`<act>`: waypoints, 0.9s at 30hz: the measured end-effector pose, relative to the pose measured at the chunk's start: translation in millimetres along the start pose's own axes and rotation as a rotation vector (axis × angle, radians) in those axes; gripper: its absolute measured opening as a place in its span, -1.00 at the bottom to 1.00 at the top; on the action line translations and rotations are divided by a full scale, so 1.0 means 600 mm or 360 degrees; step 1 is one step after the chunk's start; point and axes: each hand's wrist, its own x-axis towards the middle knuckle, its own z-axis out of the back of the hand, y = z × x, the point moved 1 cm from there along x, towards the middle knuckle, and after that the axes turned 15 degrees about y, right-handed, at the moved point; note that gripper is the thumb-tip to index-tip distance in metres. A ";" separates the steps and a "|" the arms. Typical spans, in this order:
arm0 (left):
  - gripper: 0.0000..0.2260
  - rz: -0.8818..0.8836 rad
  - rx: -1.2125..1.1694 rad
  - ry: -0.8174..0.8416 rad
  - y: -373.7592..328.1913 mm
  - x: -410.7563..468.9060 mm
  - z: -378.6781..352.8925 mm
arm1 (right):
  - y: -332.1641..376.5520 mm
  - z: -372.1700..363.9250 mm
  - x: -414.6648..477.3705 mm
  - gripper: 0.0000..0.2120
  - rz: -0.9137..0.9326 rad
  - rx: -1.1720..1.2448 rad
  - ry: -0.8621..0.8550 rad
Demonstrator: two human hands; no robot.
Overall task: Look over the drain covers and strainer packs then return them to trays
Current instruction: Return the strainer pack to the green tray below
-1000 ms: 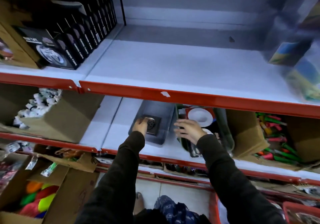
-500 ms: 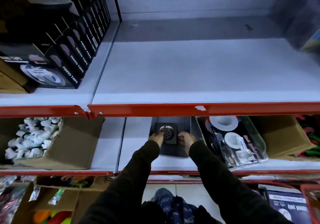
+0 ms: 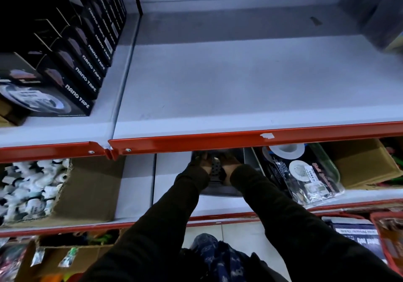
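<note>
A square dark drain cover [image 3: 215, 168] with a perforated round centre sits between my two hands, over a dark grey tray [image 3: 220, 191] on the middle shelf. My left hand [image 3: 201, 165] grips its left side and my right hand [image 3: 229, 166] grips its right side. Both hands reach under the red edge of the upper shelf, which hides the fingertips and the tray's back. To the right, a clear tray [image 3: 327, 161] holds several strainer packs [image 3: 303, 172] with white round strainers on dark cards.
The red shelf edge [image 3: 218, 142] runs just above my hands. Black nano tape boxes [image 3: 72, 63] stand on the upper shelf at left. A cardboard box of white fittings [image 3: 32, 185] sits left of the tray, another cardboard box [image 3: 362, 164] at right.
My right hand has come over from the strainer packs onto the drain cover. Both hands with the cover have gone deeper under the upper shelf edge. The view has tilted upward.
</note>
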 end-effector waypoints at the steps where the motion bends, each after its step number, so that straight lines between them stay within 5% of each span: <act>1: -0.62 -0.0006 -0.0083 -0.0018 0.000 0.000 0.001 | 0.001 0.002 0.000 -0.25 0.0018 -0.0071 -0.0023; 4: -0.66 -0.0082 -0.0061 -0.0186 -0.008 0.001 0.011 | -0.003 0.003 -0.004 -0.16 0.0014 -0.0181 -0.0064; 11: -0.61 -0.0024 0.0297 -0.0105 -0.019 -0.003 0.011 | -0.003 -0.014 -0.006 -0.19 -0.0064 -0.0247 -0.0208; 14: -0.42 0.0078 0.0585 0.0034 -0.035 -0.029 0.000 | -0.026 -0.008 -0.039 -0.21 -0.0036 -0.0057 -0.0181; 16: -0.32 0.0035 0.0744 -0.0109 -0.063 -0.048 -0.009 | -0.061 0.000 -0.073 -0.32 0.0023 0.0151 -0.0275; 20: -0.52 -0.0318 0.0137 -0.0416 -0.170 -0.066 -0.062 | -0.181 0.035 -0.147 -0.23 -0.0146 0.0305 -0.0884; 23: -0.64 -0.0382 -0.0544 -0.0317 -0.251 -0.066 -0.117 | -0.282 0.052 -0.169 -0.34 -0.0517 0.0475 -0.0724; 27: -0.58 -0.0057 -0.0810 0.0122 -0.313 -0.039 -0.183 | -0.369 0.047 -0.198 -0.40 -0.0639 0.0801 -0.0453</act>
